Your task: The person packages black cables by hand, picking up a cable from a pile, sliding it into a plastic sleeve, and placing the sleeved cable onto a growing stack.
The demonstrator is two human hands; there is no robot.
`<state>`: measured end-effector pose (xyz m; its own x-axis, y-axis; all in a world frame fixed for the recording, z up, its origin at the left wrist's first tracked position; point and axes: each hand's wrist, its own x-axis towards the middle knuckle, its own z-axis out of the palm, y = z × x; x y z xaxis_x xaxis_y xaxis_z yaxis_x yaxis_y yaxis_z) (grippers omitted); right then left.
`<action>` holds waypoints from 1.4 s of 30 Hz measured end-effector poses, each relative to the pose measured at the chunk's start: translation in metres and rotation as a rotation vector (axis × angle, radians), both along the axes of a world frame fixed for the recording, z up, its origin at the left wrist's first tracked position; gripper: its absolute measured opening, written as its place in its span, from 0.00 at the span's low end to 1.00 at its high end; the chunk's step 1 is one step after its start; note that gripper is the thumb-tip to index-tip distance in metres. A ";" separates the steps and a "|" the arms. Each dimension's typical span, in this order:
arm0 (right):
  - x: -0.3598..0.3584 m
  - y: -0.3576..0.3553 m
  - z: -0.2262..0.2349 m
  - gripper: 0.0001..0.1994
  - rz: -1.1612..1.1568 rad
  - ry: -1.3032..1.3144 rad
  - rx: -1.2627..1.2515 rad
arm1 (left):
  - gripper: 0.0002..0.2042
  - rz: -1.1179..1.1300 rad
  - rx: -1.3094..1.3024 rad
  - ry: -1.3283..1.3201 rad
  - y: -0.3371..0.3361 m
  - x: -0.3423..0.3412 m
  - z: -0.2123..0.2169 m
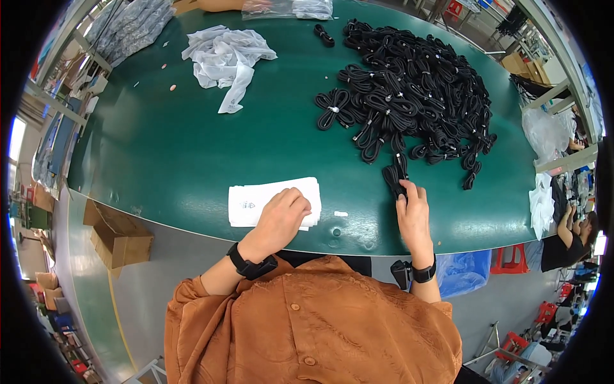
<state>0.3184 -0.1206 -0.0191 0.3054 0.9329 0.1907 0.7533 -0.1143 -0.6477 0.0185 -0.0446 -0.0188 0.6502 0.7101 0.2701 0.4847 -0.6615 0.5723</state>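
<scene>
R hand point(414, 214) lies on the green table point(166, 160) near its front edge, fingers curled round 1 black coiled cable bundle point(395, 174); the bundle sticks out past the fingertips, away from the person, w/ only its near end inside the grip. Fingers closed on it, thumb side hidden, so can't tell how tight. The bundle sits just at the near fringe of the big pile of black cable bundles point(416, 89), which spreads across the table's far R part; each coil there is tied at its middle w/ a pale band.

L hand point(281, 217) rests palm down on a flat stack of white bags point(268, 198), fingers bent loosely, knuckles up, covering the stack's R near corner. It presses or touches the top bag; not clear if it pinches anything. Stack lies well L of the held bundle, w/ bare table between.

Both wrists wear black bands. A crumpled heap of clear plastic wrap point(224, 57) lies far L on the table, well apart from both hands. 1 lone cable bundle point(323, 34) sits near the far edge. A cardboard box point(118, 237) stands on the floor to the L.
</scene>
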 end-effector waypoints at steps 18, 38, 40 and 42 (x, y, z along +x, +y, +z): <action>-0.067 -0.013 0.012 0.08 0.211 0.008 0.335 | 0.03 0.231 -0.368 -0.303 0.004 0.001 -0.002; -0.074 0.011 -0.003 0.16 0.552 0.208 0.185 | 0.05 -0.047 -0.032 -0.238 0.004 0.021 0.029; -0.082 0.016 0.001 0.16 0.564 0.237 0.229 | 0.05 -0.033 -0.056 -0.251 0.009 0.021 0.034; -0.095 0.018 0.016 0.15 0.560 0.304 0.321 | 0.05 -0.014 -0.147 -0.304 0.016 0.019 0.038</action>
